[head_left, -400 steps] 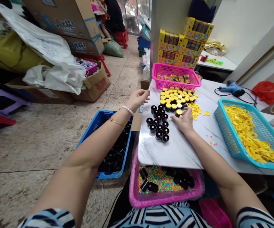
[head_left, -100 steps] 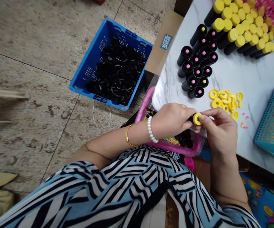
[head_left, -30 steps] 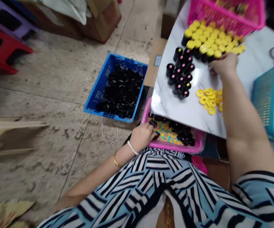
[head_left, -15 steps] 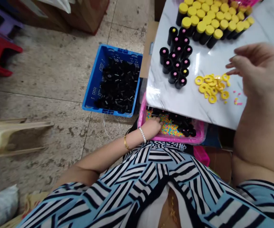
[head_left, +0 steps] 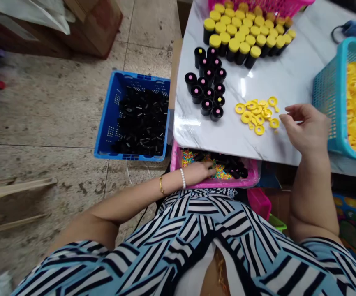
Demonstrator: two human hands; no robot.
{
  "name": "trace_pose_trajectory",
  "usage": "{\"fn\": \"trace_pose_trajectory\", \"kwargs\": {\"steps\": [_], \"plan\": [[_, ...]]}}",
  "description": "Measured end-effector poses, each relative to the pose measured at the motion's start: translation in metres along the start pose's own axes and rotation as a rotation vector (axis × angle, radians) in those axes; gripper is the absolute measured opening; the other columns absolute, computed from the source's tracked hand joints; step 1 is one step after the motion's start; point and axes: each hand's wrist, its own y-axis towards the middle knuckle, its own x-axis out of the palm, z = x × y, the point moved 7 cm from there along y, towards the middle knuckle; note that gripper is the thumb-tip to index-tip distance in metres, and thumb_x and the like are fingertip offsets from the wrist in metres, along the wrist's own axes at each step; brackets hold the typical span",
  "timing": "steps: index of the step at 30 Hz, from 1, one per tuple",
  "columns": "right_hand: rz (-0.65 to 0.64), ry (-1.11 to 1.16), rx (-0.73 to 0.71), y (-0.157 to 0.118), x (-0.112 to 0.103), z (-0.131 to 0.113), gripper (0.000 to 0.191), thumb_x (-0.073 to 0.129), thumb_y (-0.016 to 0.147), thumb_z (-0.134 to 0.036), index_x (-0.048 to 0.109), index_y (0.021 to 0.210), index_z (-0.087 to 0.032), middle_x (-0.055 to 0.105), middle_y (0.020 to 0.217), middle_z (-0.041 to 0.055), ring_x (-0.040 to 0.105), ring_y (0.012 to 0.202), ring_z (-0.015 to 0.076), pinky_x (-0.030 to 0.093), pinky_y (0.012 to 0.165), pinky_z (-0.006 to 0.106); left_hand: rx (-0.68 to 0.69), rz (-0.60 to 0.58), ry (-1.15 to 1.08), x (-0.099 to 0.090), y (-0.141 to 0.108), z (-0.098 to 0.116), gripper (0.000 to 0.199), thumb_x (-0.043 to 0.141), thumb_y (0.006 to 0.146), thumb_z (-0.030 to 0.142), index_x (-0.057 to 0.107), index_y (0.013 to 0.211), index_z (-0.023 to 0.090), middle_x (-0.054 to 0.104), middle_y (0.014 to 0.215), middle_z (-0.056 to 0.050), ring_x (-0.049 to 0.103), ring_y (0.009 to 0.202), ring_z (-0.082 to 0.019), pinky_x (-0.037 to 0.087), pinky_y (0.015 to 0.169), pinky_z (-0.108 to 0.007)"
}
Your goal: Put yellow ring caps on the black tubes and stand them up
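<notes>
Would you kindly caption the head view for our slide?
Left hand in pink bead tray, right hand beside yellow rings on table.

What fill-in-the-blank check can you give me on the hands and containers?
The left hand reaches into a tray whose rim is ____.
The floor crate is ____.
Two uncapped tubes have ____ centres; the others, pink.
The hand nearest the loose rings is the ____ one.

Missing words: pink; blue; yellow; right.

Right hand closer to yellow rings
</notes>
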Motion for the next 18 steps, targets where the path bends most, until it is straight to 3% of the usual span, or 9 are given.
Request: {"fn": "trace_pose_trajectory", "kwargs": {"steps": [4, 7, 10, 12, 14, 18], "plan": [[-0.011, -0.363, -0.084, -0.007, 0.018, 0.006, 0.043, 0.074, 0.087, -0.048, 0.077, 0.117, -0.018, 0.072, 0.109, 0.0133, 0.063, 0.093, 0.0215, 0.048, 0.09, 0.035, 0.015, 0.288, -0.343, -0.014, -0.022, -0.016, 0.025, 0.063, 0.101, 0.027, 0.072, 0.122, 0.019, 0.069, 0.115, -0.011, 0.069, 0.097, -0.018, 0.057, 0.088, -0.03], [-0.059, -0.398, -0.105, -0.002, 0.026, 0.005, 0.045, 0.073, 0.086, -0.05, 0.078, 0.116, -0.017, 0.071, 0.103, 0.0137, 0.063, 0.089, 0.0215, 0.049, 0.086, 0.034, 0.014, 0.435, -0.43, -0.021, -0.028, -0.02, 0.025, 0.064, 0.1, 0.033, 0.074, 0.117, 0.017, 0.071, 0.107, -0.011, 0.069, 0.096, -0.019, 0.059, 0.088, -0.032], [-0.072, -0.413, -0.126, 0.001, 0.02, -0.002, 0.036, 0.073, 0.084, -0.043, 0.079, 0.108, -0.017, 0.071, 0.089, 0.0093, 0.063, 0.079, 0.0198, 0.05, 0.081, 0.035, 0.022, 0.568, -0.462, -0.033, -0.031, -0.015, 0.026, 0.067, 0.099, 0.036, 0.075, 0.115, 0.017, 0.073, 0.102, -0.01, 0.071, 0.093, -0.018, 0.061, 0.085, -0.032], [-0.028, -0.291, -0.133, -0.005, 0.006, -0.011, 0.032, 0.073, 0.082, -0.035, 0.078, 0.108, -0.018, 0.071, 0.085, 0.0065, 0.063, 0.076, 0.0182, 0.051, 0.078, 0.034, 0.043, 0.654, -0.486, -0.045, -0.035, -0.009, 0.025, 0.068, 0.099, 0.035, 0.075, 0.114, 0.017, 0.074, 0.103, -0.01, 0.072, 0.094, -0.017, 0.062, 0.084, -0.03], [-0.021, 0.001, -0.102, -0.018, -0.007, -0.021, 0.037, 0.074, 0.081, -0.028, 0.076, 0.117, -0.02, 0.071, 0.088, 0.0043, 0.064, 0.075, 0.0159, 0.051, 0.075, 0.031, 0.062, 0.739, -0.499, -0.057, -0.043, 0.0, 0.023, 0.068, 0.099, 0.032, 0.075, 0.116, 0.018, 0.074, 0.107, -0.01, 0.073, 0.098, -0.016, 0.063, 0.088, -0.029], [-0.125, 0.564, 0.056, -0.058, -0.016, -0.036, 0.04, 0.082, 0.077, -0.025, 0.078, 0.117, -0.024, 0.074, 0.098, 0.0059, 0.069, 0.079, 0.0176, 0.055, 0.076, 0.032, 0.105, 0.935, -0.511, -0.08, -0.069, 0.019, 0.026, 0.072, 0.095, 0.023, 0.073, 0.121, 0.022, 0.076, 0.116, -0.01, 0.074, 0.105, -0.016, 0.064, 0.093, -0.03]]}}
